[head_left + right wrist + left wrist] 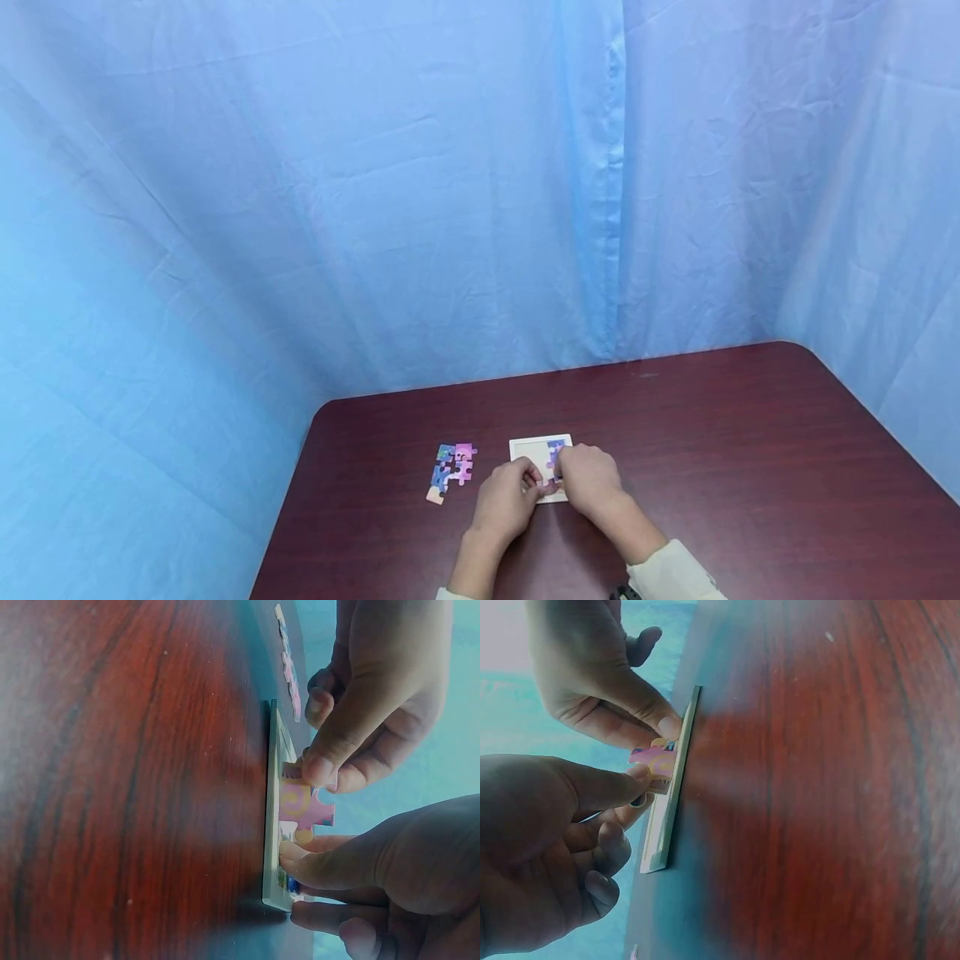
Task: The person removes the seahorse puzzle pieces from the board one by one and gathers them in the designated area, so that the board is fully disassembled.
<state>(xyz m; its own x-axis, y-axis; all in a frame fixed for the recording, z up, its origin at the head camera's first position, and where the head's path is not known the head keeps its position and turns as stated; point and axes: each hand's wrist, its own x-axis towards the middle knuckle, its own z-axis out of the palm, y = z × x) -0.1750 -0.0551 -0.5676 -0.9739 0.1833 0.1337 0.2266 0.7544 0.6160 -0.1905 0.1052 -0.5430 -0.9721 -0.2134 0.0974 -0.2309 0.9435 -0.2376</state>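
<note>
A white puzzle tray (531, 451) lies on the table, with several purple and blue jigsaw pieces (556, 448) along its right side. Over its near part, my left hand (503, 503) pinches a pink jigsaw piece with a yellow swirl (295, 801) between thumb and finger. That piece stands tilted up from the tray in the right wrist view. My right hand (590, 478) grips the tray's right side, its thumb down on the near corner beside the pink piece. The fingers partly cover the pieces there.
Several loose jigsaw pieces (462, 471), blue, pink and cream, lie on the dark red wooden table (712, 433) left of the tray, some touching. Blue curtains (465, 208) hang behind the table and at both sides.
</note>
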